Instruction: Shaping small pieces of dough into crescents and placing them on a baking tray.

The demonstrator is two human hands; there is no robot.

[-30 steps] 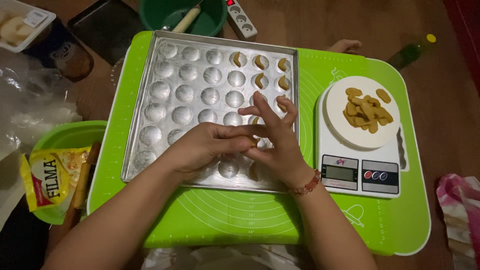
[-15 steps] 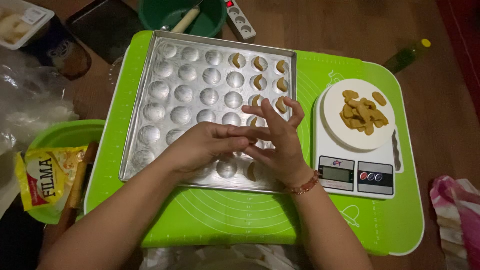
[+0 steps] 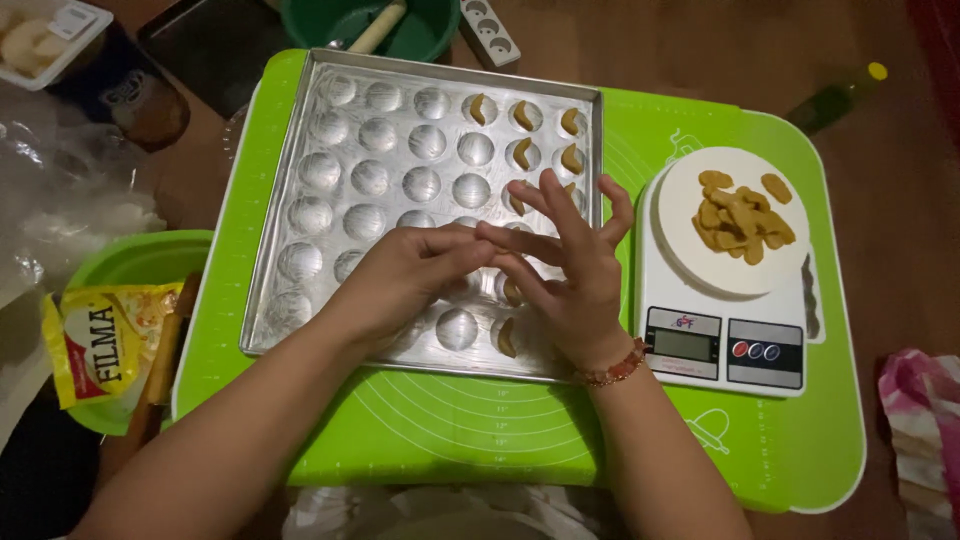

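Observation:
A square metal baking tray (image 3: pixel 330 290) with rows of round hollows lies on a bright green mat (image 3: pixel 440 420). Several hollows along its right side hold small tan crescent pieces of dough (image 3: pixel 522 116). My left hand (image 3: pixel 400 275) and my right hand (image 3: pixel 570 270) meet over the tray's lower right part, fingertips touching, the right fingers spread. What is pinched between them is hidden. To the right, a white kitchen scale (image 3: pixel 725 340) carries a round white plate with several tan dough pieces (image 3: pixel 740 215).
A green bowl (image 3: pixel 395 25) with a wooden handle in it sits behind the tray, beside a white power strip (image 3: pixel 488 30). At left are a green plate (image 3: pixel 120 265) with a yellow packet (image 3: pixel 95 335), crumpled plastic and a container. A pink cloth (image 3: pixel 920 420) lies at right.
Both hands stay together over the tray's lower right, shifting only slightly. The view has drifted a little, so the tray and scale sit somewhat differently in the frame.

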